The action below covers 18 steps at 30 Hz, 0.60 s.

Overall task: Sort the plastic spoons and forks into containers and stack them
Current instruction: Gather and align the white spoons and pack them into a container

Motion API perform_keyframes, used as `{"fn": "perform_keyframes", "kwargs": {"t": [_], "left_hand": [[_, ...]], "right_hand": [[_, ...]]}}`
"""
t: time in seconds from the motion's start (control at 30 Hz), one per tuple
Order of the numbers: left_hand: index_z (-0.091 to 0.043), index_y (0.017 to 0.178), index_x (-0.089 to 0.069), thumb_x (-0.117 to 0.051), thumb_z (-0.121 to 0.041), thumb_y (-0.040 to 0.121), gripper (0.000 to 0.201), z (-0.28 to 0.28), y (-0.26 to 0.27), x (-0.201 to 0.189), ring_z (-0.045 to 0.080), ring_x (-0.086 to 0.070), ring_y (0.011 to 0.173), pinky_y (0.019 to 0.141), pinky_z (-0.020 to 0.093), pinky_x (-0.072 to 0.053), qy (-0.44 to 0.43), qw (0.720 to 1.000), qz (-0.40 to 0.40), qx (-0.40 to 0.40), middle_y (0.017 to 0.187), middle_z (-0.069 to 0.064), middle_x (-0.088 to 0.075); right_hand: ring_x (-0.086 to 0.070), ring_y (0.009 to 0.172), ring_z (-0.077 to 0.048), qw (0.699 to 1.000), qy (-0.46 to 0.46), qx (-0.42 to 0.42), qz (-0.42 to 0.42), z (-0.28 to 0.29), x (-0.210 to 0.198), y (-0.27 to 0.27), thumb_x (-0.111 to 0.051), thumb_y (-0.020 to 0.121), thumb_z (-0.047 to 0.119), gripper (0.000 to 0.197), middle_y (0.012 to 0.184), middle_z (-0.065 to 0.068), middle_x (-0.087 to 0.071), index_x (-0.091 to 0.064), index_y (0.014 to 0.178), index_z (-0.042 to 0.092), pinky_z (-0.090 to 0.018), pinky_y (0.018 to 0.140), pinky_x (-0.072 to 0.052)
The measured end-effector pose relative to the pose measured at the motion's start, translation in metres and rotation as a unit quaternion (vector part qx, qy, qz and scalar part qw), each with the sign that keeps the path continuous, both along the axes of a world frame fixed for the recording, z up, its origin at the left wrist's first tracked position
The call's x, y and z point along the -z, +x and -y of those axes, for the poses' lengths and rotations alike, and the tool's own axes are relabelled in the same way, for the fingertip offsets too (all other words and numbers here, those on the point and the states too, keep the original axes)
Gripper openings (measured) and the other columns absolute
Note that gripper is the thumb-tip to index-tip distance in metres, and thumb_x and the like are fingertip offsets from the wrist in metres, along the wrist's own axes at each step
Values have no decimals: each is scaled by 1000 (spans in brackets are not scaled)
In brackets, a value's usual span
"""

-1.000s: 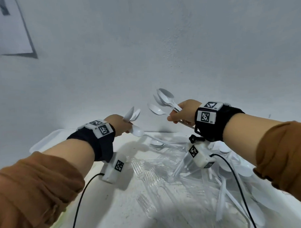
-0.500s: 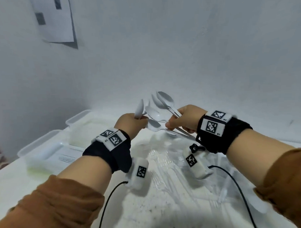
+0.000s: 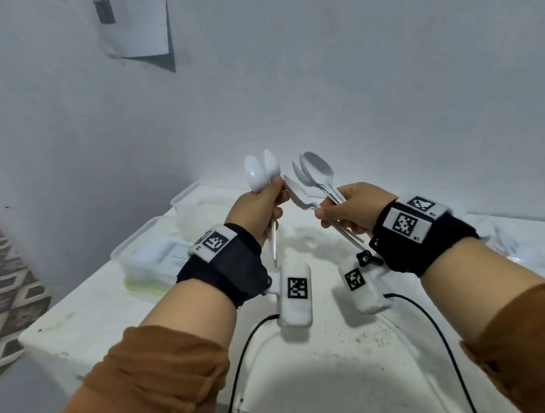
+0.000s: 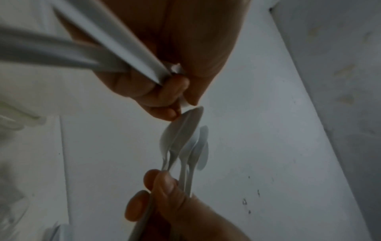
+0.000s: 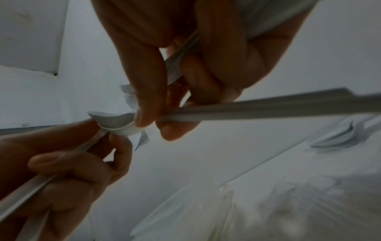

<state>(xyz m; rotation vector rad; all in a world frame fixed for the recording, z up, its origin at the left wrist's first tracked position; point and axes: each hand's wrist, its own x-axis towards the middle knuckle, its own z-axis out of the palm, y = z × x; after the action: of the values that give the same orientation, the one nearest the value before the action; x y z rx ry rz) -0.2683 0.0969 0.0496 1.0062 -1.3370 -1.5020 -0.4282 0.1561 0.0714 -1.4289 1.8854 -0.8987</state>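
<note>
- My left hand point(image 3: 259, 211) is curled around the handles of two white plastic spoons point(image 3: 261, 172), their bowls standing up side by side above my fist and one handle sticking down below my wrist.
- My right hand point(image 3: 351, 211) is clamped on a fan of white plastic spoons point(image 3: 313, 175); I count at least three bowls, pointing up and to the left, with the handles running down past my palm.
- The lowest spoon of the right-hand fan reaches across to my left hand; in the left wrist view its bowl tip touches my left fingertips point(image 4: 167, 114).
- In the right wrist view my right thumb and fingers point(image 5: 148, 101) pinch the grey-white handles, and a spoon bowl sits against my left hand point(image 5: 68, 163).
- Both hands are raised above the white table point(image 3: 332, 358), close together, almost knuckle to knuckle.
- Two clear rectangular plastic containers point(image 3: 149, 257) stand on the table's far left side, one behind the other; the nearer one has a white sheet with printed lines inside, and I cannot tell what the farther one holds.
- More white plastic cutlery point(image 5: 334, 137) lies on the table off to my right, blurred in the right wrist view.
- I wear black wristbands point(image 3: 227, 266) with printed square markers, and a white camera block with a black cable hangs under each wrist.
- Brown sleeves point(image 3: 153, 380) are pushed up my forearms.
- A sheet of paper point(image 3: 135, 25) hangs on the pale wall ahead.
</note>
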Motion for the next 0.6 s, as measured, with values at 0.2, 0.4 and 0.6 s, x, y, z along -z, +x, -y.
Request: {"fn": "perform_keyframes", "kwargs": {"t": [0.2,0.4,0.6], "left_hand": [[-22,80,-61,-54,-44,90,25,4,28,14,2,-34,42,45,16,-28,2,993,-81,89,67,-10,-48],[-16,80,-60,-66,-39,75,25,4,52,21,2,-32,40,40,11,-28,4,985,-90,149,65,-7,-42],[-15,89,-63,-78,-43,69,38,4,64,27,3,-33,41,40,11,-30,4,983,-81,165,65,-7,-42]], "right_hand": [[-42,45,-6,997,-26,7,73,-4,8,35,-71,81,18,13,61,3,-67,-64,69,18,-20,44,-29],[-40,43,-5,994,-31,23,106,-12,21,64,-71,81,18,15,63,3,-66,-63,69,19,-18,42,-28],[-39,40,-3,992,-34,33,116,-20,27,80,-70,82,19,17,64,4,-67,-62,67,20,-16,41,-29]]}}
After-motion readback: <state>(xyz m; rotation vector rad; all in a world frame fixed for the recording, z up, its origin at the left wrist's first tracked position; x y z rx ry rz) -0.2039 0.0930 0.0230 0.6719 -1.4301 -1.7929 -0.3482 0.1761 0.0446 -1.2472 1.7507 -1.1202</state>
